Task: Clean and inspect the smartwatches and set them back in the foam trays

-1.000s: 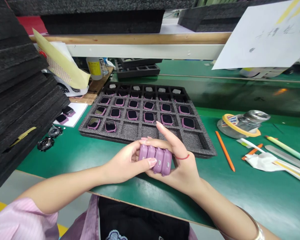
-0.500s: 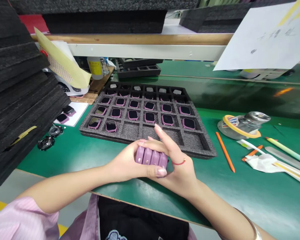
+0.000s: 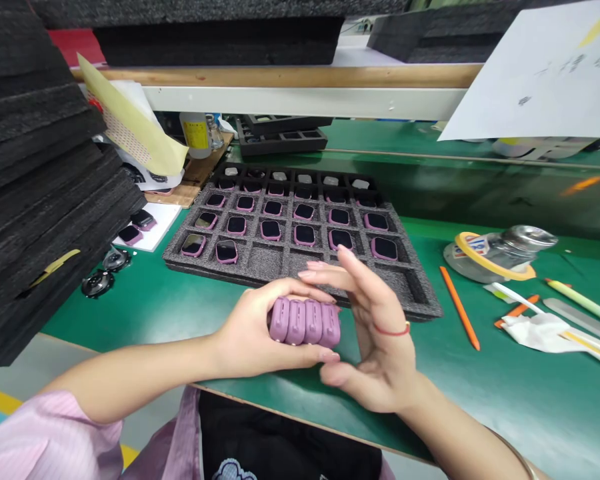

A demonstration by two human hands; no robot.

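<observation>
A row of several purple smartwatch cases (image 3: 305, 323), stacked face to face, is gripped between the thumb and fingers of my left hand (image 3: 265, 323). Their narrow sides with slots face up toward me. Just right of the row, my right hand (image 3: 375, 327) is held with thumb and fingers spread and nothing between them. Beyond both hands lies a black foam tray (image 3: 265, 262) with square pockets, many holding purple smartwatch cases with dark screens. Several pockets in the tray's front row are bare, and my right fingers hide part of that row.
Tall stacks of black foam (image 3: 55, 180) rise at the left. Two round watch parts (image 3: 98, 283) and a white pad (image 3: 163, 223) lie beside them. On the right are a glass bottle (image 3: 500, 253), an orange stick (image 3: 460, 308) and a white tissue (image 3: 540, 332). A shelf (image 3: 290, 100) crosses overhead.
My right hand has come away from the watch cases to the right and its fingers have spread. The row has turned in my left hand, so different sides show.
</observation>
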